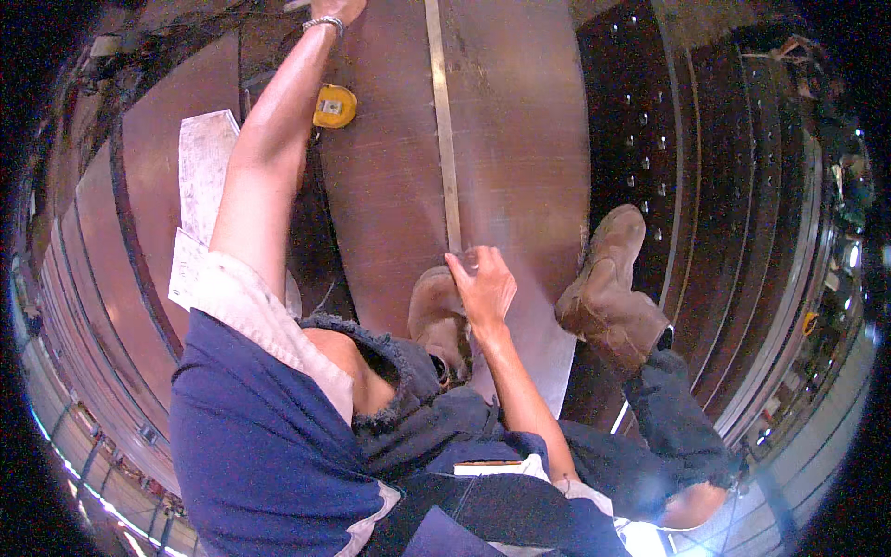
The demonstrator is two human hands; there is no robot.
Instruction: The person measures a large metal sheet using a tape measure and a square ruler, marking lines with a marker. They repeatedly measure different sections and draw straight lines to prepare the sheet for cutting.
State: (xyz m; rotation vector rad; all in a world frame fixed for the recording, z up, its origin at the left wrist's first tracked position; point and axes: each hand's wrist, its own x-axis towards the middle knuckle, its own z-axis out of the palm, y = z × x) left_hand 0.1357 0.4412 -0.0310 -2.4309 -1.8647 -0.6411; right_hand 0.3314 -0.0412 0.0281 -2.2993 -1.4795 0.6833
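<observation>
A long narrow metal strip (440, 102) runs lengthwise down a broad brown metal plate (529, 111). At its near end, beside my boot, my right hand (486, 286) has curled fingers, with thumb and fingertips pinching the strip. My left arm stretches far forward, and my left hand (342, 9) is cut off by the top edge, its fingers mostly out of sight. Something thin and pale (297, 5) shows beside that hand, too little of it to name. A yellow tape measure (335, 107) lies on the plate's left side, close to my left forearm.
My brown boots (438, 311) (608, 269) stand on and beside the plate. To the right is a dark plate with several small shiny spots (645, 162). Pale written-on sheets (206, 167) lie left of my arm. More long plates (176, 139) extend on both sides.
</observation>
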